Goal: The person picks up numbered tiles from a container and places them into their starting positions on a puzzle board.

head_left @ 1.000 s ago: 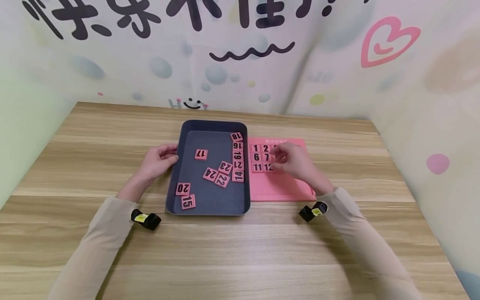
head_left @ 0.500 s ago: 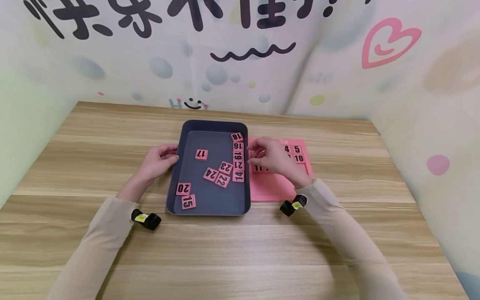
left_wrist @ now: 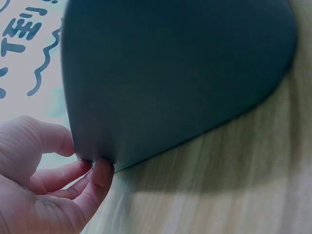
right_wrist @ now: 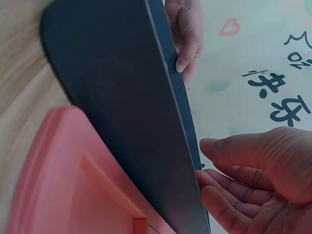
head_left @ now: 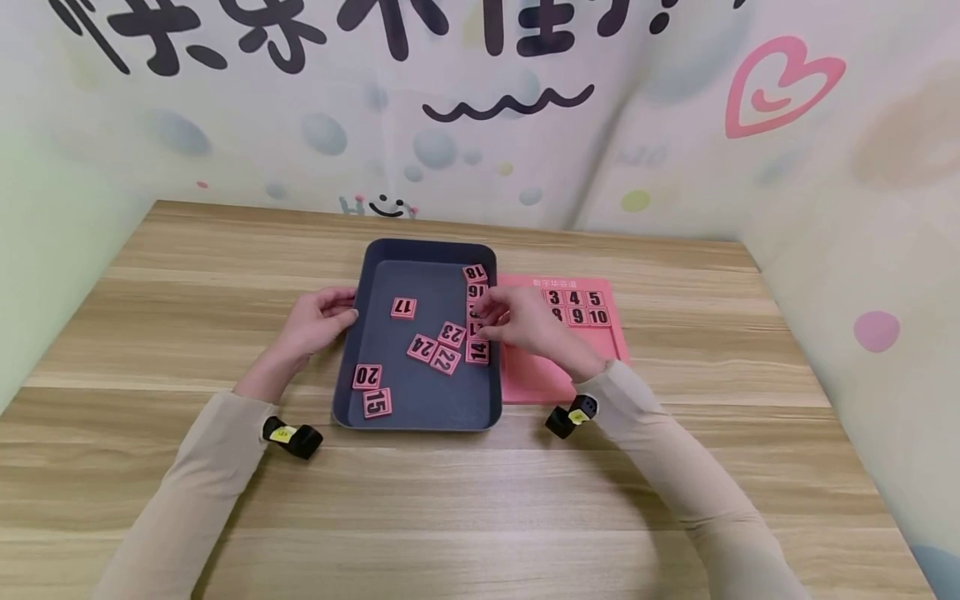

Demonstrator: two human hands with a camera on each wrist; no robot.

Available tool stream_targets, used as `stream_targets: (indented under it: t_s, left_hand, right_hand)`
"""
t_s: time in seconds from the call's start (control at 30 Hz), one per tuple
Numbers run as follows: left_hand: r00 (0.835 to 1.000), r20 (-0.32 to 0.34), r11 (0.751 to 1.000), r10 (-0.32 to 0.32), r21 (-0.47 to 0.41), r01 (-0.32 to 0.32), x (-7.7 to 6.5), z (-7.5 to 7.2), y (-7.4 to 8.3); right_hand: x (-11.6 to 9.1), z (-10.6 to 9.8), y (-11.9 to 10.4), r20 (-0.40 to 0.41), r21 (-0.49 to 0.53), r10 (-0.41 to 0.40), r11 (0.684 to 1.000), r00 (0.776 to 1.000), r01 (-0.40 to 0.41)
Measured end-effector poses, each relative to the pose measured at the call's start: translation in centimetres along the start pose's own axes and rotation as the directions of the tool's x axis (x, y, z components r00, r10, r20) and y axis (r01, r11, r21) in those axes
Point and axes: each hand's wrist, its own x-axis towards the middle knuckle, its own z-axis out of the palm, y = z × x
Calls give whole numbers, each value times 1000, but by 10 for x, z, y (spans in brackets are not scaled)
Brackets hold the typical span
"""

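Note:
A dark rectangular tray [head_left: 420, 408] holds loose pink number tiles. My left hand [head_left: 317, 322] grips its left side, thumb at the rim and fingertips against the outer wall in the left wrist view. Over the tray's right wall reaches my right hand [head_left: 525, 321], fingertips at the column of tiles near the 21 tile [head_left: 476, 331], partly covering the 19. Thumb and fingers stand apart in the right wrist view. The 16 tile [head_left: 476, 292] and 18 tile [head_left: 475, 273] lie above them, the 14 tile [head_left: 477, 352] below.
Right of the tray lies a pink puzzle board [head_left: 534, 379] with numbered tiles in its upper rows, some hidden by my right hand. Left in the tray are the 17 tile [head_left: 403, 308], 20 tile [head_left: 367, 377] and 15 tile [head_left: 377, 403]. A printed cloth [head_left: 247, 150] backs the table.
My right hand has moved left from the puzzle board to the tray's right column of tiles, uncovering the 3, 4, 5 and 8, 9, 10 tiles. My left hand has stayed at the tray.

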Motion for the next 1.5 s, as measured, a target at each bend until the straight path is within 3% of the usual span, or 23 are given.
stream_targets:
  t_s: [0.33,0.63,0.87,1.1,1.27,1.37,1.5]
  left_hand:
    - [1000,2,1000,-12,-1,12,0,-1,1]
    - [1000,8,1000,-14,11,14,0,-1,2]
    - [1000,11,1000,-27,13,27,1,-1,4]
    - [1000,8,1000,-26,9,26,1,0,3]
    - [1000,7,1000,-26,10,26,2,0,2]
    - [1000,7,1000,-26,6,26,2,1,1]
    - [1000,7,1000,-23,2,23,2,0,1]
  right_hand:
    - [-5,12,-14,107,-101,-40,994,993,50]
    - [-4,27,-27,169,-289,-37,954,985,86]
    - [-4,32,-32,169,-199,-39,977,985,73]
    - [0,37,-28,150,-83,-91,991,985,104]
    - [3,36,-22,118,-14,-69,997,991,71]
    - [3,35,-18,105,-37,-76,996,992,80]
    - [4,37,-16,115,-143,-97,983,989,113]
